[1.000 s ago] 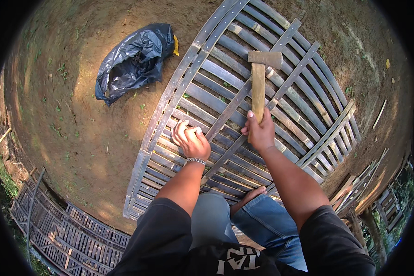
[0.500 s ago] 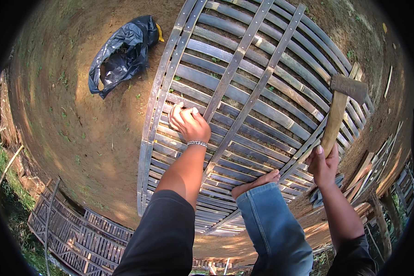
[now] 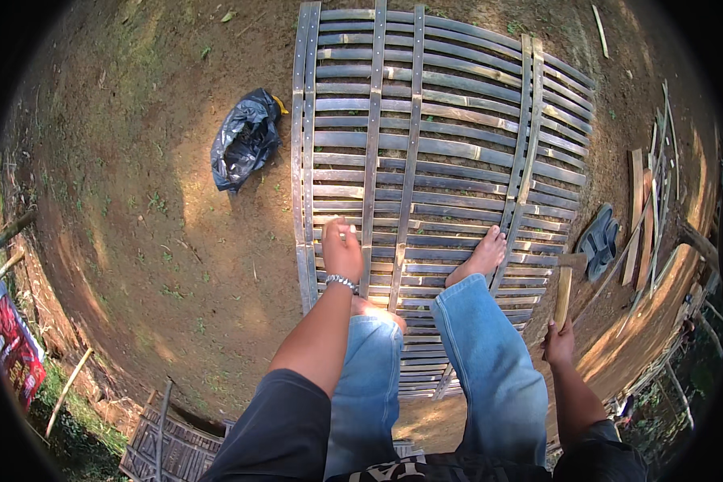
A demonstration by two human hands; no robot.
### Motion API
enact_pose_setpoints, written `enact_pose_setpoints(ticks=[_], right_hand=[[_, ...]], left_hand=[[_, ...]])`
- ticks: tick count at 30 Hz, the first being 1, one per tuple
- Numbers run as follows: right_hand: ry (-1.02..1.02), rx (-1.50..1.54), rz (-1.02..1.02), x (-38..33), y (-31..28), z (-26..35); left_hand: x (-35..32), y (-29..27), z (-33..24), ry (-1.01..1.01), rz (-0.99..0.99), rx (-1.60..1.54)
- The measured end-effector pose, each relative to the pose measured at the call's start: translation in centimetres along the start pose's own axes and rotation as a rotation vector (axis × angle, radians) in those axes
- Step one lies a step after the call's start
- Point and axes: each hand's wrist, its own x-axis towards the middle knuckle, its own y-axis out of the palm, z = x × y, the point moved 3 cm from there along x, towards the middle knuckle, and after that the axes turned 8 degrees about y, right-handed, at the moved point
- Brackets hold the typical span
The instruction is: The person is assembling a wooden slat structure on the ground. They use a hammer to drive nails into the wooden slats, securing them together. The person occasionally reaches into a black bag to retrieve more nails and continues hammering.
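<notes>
My right hand is wrapped round the wooden handle of a hatchet. Its dark head points away from me, beside the right edge of a slatted bamboo panel. Over the panel's left part is my left hand, a chain bracelet on its wrist. The fingers there are curled together, and whatever they may hold is too small to make out. Both my bare feet rest on the slats, the right foot in plain sight and the left one partly behind my left arm.
A black plastic bag lies on the dirt left of the panel. To the right are dark sandals and several wooden strips. Another slatted panel is at the lower left, near a red printed sheet.
The hatchet has swung down and away from over the panel to beside its right edge. My left hand has drawn in nearer my body. My view has shifted, bringing both feet into sight.
</notes>
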Motion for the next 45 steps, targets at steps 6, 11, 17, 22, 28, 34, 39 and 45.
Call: enact_pose_setpoints(ticks=[6,11,17,22,28,34,39,45], right_hand=[[0.379,-0.101,0.034,-13.8,-3.7,-10.7],[0.355,-0.083,0.155,-19.9,-1.5,-8.1],[0.356,0.133,0.359,-20.9,3.5,-7.4],[0.261,-0.003,0.389,-20.0,5.4,0.8],[0.279,0.094,0.427,-17.6,4.3,7.7],[0.327,0.331,0.364,-13.9,2.7,11.0],[0.347,0.441,0.28,-15.3,3.2,10.0],[0.484,0.373,0.292,-21.6,8.1,6.4]], left_hand=[[-13.7,-20.6,0.5,-0.254,0.566,0.283],[-17.9,-35.7,6.2,-0.538,0.547,0.57],[-10.7,-35.0,-1.9,-0.454,0.542,0.551],[-5.9,-26.3,-11.3,-0.377,0.636,0.334],[-4.2,-21.0,-16.5,-0.309,0.778,0.133],[1.6,-21.8,-16.9,-0.226,0.682,0.22],[6.0,-23.8,-19.3,-0.195,0.618,0.248],[7.5,-26.1,-18.1,-0.158,0.647,0.301]])
